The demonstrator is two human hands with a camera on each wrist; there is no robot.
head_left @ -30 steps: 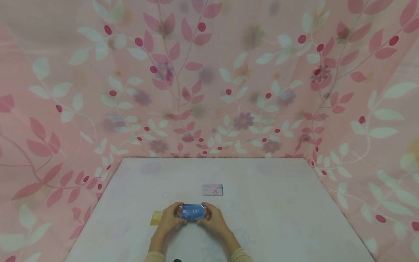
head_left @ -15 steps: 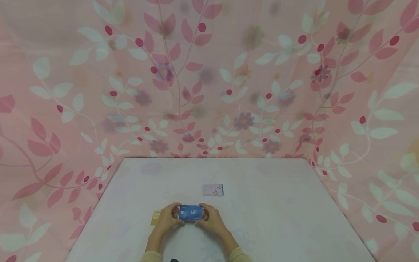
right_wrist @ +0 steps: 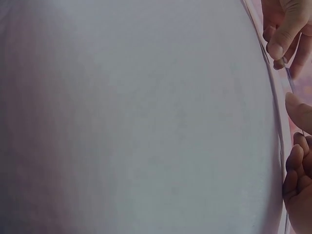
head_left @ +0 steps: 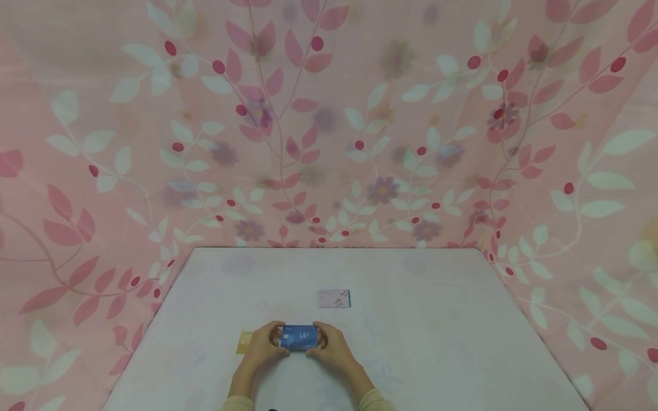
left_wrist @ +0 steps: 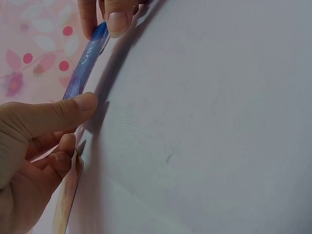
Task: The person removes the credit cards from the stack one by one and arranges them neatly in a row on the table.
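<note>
A blue card (head_left: 299, 338) printed with "VIP" is held up between the two hands, its printed face toward the head camera. My left hand (head_left: 264, 346) pinches its left end, and my right hand (head_left: 333, 347) pinches the right end, thumbs along the lower edge. Seen from the left wrist, the blue card (left_wrist: 87, 63) runs up from the left thumb (left_wrist: 87, 101) to the other hand's fingertips, a little off the white surface. A yellow card (head_left: 244, 342) lies flat beside the left hand, which partly hides it.
Farther back on the white table (head_left: 437, 319) lies a pale pink card (head_left: 334, 298) with a floral print. Pink leaf-patterned cloth (head_left: 329, 114) surrounds the table at the back and sides. A small dark object (head_left: 273, 409) shows at the bottom edge.
Both hands, with the blue card between them, have shifted slightly left and then a little toward the body. The yellow and pink cards stay where they were.
</note>
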